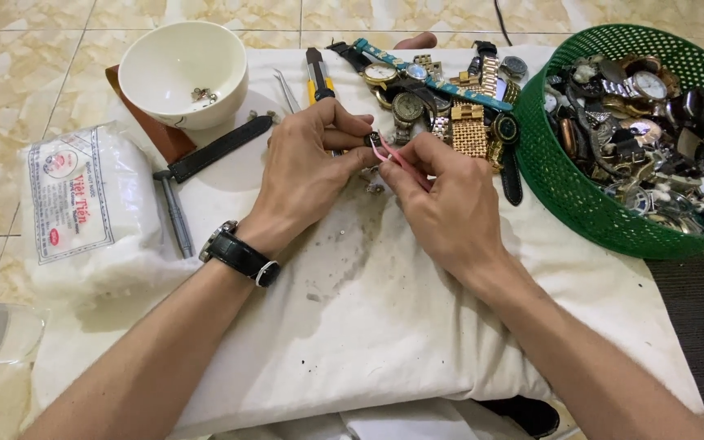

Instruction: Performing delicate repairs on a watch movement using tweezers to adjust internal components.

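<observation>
A beige marble-patterned tile floor (10, 73) lay under a stained white cloth (368, 310) that served as the work surface. Over the middle of it, the left hand (307, 167), a black wristwatch (238, 254) on its wrist, pinched a small dark watch piece (375, 139) between thumb and fingertips, while the right hand (442, 200) closed around pink-handled tweezers (390, 152) whose tips met that piece. Both hands were clenched on what they held, and the piece sat just above the cloth, between the two hands and in front of a heap of loose watches (442, 98). The step in hand looked like fine work on the small piece with the tweezers, perhaps freeing or seating a pin; exactly which could not be told, since the fingers hid most of it. The next move would seem to call for a steady left-hand pinch and a small, precise push or pull from the tweezer tips. Behind the hands stood a white bowl (181, 69) with a few small metal bits inside, a small hammer (174, 213), a black strap (220, 148) and a yellow-and-black tool (318, 75). A green mesh basket (568, 183) full of watches stood at the right, and a plastic pack of white cotton (83, 208) lay at the left.
</observation>
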